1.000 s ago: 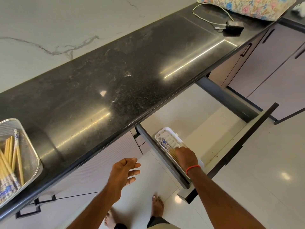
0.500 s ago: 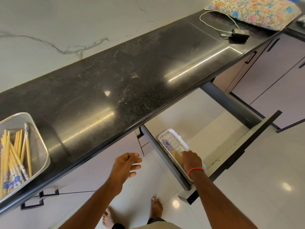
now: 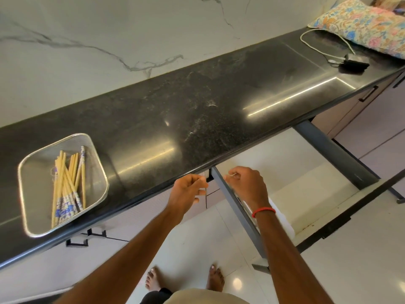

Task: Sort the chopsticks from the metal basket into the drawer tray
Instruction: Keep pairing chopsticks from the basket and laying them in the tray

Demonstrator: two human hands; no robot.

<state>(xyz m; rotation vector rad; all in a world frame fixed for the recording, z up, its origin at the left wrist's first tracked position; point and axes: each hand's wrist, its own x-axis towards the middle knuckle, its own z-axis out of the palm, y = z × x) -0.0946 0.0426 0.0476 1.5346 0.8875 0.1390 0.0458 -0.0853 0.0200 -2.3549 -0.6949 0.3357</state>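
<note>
Both hands have risen from the drawer point(image 3: 311, 194); the right hand point(image 3: 246, 185) and the left hand point(image 3: 188, 189) hang loosely curled, empty as far as I can tell. Next comes another grab from the metal basket point(image 3: 30, 170) on the counter point(image 3: 197, 110), where many chopsticks point(image 3: 65, 183) remain; the tray is hidden.

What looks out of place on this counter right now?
Nothing spilled or broken. A floral cushion and a charger with a loose cable sit at the counter's far right end, odd for a kitchen. The chopsticks lie jumbled in the metal basket.
</note>
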